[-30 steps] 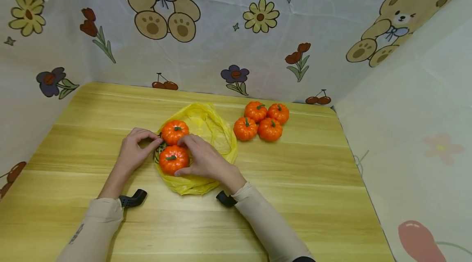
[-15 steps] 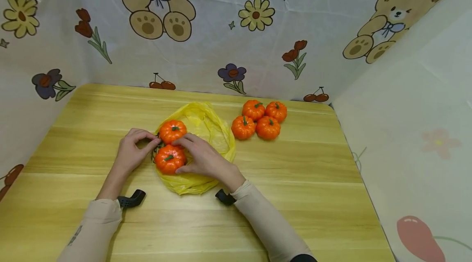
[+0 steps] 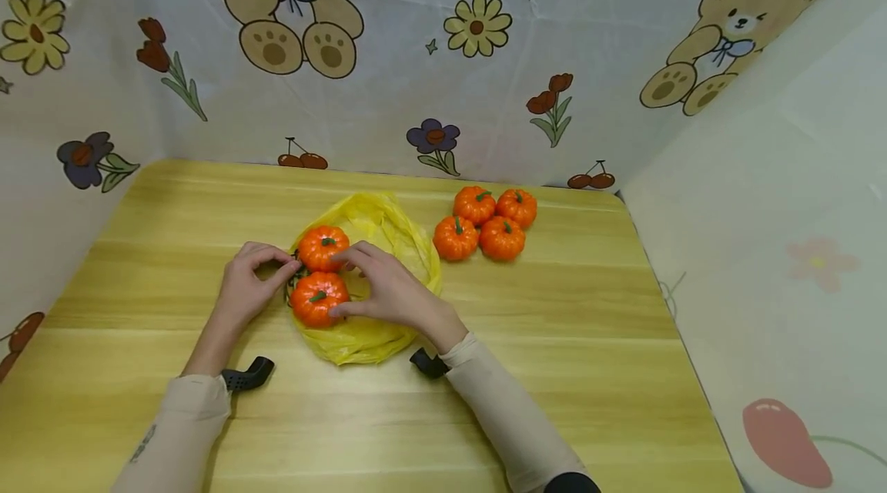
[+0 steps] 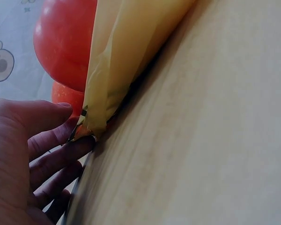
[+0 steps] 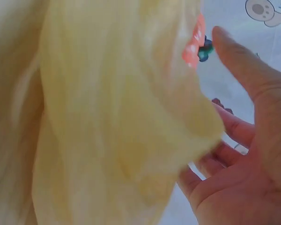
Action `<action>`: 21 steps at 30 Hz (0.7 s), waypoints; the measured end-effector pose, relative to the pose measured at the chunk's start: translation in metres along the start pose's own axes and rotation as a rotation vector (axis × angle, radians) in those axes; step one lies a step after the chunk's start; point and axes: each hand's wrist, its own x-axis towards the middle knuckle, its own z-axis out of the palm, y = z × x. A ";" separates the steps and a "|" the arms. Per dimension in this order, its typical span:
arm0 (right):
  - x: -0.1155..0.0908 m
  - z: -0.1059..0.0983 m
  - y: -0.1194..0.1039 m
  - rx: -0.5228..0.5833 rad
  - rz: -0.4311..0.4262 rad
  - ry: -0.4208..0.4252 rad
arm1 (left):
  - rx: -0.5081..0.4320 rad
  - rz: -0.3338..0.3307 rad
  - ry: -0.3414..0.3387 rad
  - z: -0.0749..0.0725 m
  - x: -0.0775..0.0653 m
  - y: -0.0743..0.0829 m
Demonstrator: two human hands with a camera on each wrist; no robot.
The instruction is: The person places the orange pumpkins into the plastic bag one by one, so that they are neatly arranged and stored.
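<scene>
A round-opened yellow plastic bag [image 3: 367, 339] lies on the table, with two small orange toy pumpkins at its left side: a far pumpkin [image 3: 323, 245] and a near pumpkin [image 3: 317, 300], both with green stems. At the bag's left edge, beside a dark printed patch, my left hand [image 3: 251, 281] pinches the plastic. In the left wrist view that bag edge [image 4: 103, 93] reaches down to the fingers. My right hand [image 3: 398, 293] is over the bag, its thumb at the near pumpkin and its fingers by the far one. The right wrist view shows its thumb and fingers spread apart.
Several more orange pumpkins [image 3: 502, 239] stand clustered at the back, right of the bag. The wooden table [image 3: 582, 347] meets a bear-printed cloth [image 3: 388, 38] behind and at the sides. A black curved wrist piece [image 3: 251, 374] sits by the left sleeve.
My right hand has drawn back slightly to the right, its fingers raised from between the pumpkins. The left hand keeps its place at the bag edge. The view has shifted slightly.
</scene>
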 end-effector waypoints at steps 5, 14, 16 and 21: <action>-0.003 -0.010 0.006 0.046 0.008 0.030 | 0.015 0.010 0.009 -0.001 0.003 0.002; -0.019 -0.030 0.028 0.082 0.025 0.147 | 0.008 -0.020 0.002 0.001 0.002 0.003; -0.023 -0.034 0.035 0.075 0.029 0.181 | 0.009 -0.024 -0.002 0.001 0.002 0.003; -0.037 -0.052 0.053 0.053 0.060 0.260 | 0.009 -0.021 -0.001 0.000 0.002 0.003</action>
